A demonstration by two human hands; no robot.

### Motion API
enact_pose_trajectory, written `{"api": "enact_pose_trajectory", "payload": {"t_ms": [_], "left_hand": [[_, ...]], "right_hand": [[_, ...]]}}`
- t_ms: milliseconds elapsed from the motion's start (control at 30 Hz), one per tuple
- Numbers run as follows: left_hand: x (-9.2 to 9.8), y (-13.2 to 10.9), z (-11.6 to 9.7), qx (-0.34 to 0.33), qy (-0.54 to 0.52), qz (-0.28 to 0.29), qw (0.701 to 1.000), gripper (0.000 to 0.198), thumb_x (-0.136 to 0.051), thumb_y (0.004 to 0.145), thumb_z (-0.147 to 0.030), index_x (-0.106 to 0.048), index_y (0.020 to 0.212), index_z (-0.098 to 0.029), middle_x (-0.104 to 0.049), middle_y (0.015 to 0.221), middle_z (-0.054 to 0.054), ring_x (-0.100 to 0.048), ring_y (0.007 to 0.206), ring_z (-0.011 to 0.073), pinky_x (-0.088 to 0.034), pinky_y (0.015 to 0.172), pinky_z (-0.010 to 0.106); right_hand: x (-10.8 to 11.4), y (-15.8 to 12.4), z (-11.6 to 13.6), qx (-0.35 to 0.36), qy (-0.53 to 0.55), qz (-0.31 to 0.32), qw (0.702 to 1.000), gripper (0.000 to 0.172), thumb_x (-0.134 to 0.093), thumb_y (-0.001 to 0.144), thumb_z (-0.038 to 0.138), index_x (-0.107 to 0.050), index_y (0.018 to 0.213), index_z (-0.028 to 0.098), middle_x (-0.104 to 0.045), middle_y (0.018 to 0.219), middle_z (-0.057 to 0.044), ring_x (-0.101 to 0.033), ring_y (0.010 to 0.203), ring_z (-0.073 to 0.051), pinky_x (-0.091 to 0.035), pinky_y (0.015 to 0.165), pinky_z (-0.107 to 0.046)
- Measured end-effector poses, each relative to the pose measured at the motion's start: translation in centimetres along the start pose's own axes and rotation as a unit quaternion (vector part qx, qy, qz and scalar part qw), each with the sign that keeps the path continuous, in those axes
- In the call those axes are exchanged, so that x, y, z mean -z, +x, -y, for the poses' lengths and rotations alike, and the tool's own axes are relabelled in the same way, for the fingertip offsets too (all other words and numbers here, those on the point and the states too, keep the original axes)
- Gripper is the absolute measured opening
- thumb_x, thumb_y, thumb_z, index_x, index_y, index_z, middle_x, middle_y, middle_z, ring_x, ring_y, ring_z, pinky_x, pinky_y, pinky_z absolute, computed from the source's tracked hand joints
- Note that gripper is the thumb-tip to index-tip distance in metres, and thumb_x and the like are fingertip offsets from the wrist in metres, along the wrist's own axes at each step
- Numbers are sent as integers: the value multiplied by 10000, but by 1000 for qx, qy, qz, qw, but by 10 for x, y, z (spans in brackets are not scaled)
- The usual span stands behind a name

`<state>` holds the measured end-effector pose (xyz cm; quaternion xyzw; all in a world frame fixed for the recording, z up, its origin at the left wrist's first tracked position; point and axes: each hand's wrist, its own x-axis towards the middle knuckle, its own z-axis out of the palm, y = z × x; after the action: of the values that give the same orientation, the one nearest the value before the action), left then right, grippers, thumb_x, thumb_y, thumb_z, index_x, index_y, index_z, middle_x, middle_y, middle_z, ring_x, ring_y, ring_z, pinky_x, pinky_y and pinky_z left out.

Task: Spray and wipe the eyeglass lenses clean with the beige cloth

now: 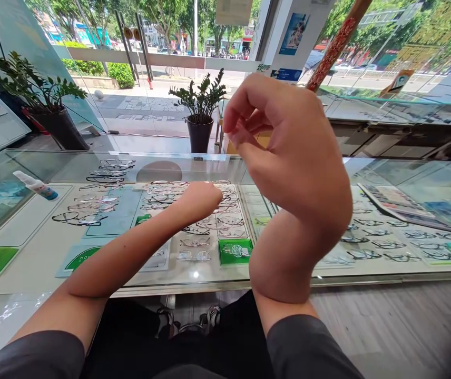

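My right hand (292, 142) is raised high above the glass counter, wrist bent. Its fingers curl in and the thumb presses toward the index finger. Anything pinched there is too small or hidden to name. Over the middle of the counter my left hand (205, 197) is closed with its back to me. Its fingertips are hidden, so I cannot make out what they hold. Around and beyond it lie rows of eyeglasses (194, 242) in the display. A pair of black-framed glasses (79, 218) lies farther left, among several other frames (110, 171).
A small spray bottle (36, 185) lies on the left of the glass counter (209, 287). Green cards (235, 251) sit among the frames. More eyeglasses (371, 231) and a printed sheet (407, 208) are at right. Potted plants (201, 134) stand beyond, before the glass front.
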<state>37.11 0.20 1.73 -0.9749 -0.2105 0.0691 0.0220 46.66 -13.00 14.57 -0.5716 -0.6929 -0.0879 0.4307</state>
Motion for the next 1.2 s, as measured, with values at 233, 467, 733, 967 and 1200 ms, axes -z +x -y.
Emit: {"api": "enact_pose_trajectory", "payload": {"t_ms": [233,467,733,967,1200], "left_hand": [[-20,14,5,7,-39,-12,999,144,-693,929,-200,-831,944,-159,-819,972,169,-759,884,307,-479,749,358],[-32,20,8,28,-115,-42,992,56,-757,863,-170,-809,882,-177,-802,916,133,-714,837,256,-493,785,345],[-35,23,5,16,-119,-54,991,154,-815,869,-235,-842,1013,-188,-821,1026,138,-730,997,277,-540,878,340],[-34,24,19,81,-124,-103,984,264,-711,967,-321,-828,1170,-197,-821,1105,168,-747,1007,304,-567,901,378],[-45,31,19,78,-150,-112,979,189,-719,924,-310,-826,1046,-216,-802,977,173,-733,1098,352,-549,939,460]], "right_hand": [[2,0,7,-15,-17,28,999,262,-596,905,112,-514,780,328,-701,849,-39,-642,823,-300,-497,795,-478],[0,0,9,2,-23,37,999,287,-582,907,60,-489,809,314,-658,827,-30,-570,764,-270,-440,742,-446],[-5,1,6,6,62,47,997,223,-620,974,163,-507,856,314,-652,834,-22,-552,704,-244,-451,682,-414],[-8,-3,7,-19,45,11,999,170,-736,1010,294,-571,968,293,-698,854,2,-643,791,-212,-550,771,-367],[-8,-4,12,-15,36,-3,999,161,-677,948,150,-579,947,279,-714,881,0,-648,792,-194,-556,758,-356]]}}
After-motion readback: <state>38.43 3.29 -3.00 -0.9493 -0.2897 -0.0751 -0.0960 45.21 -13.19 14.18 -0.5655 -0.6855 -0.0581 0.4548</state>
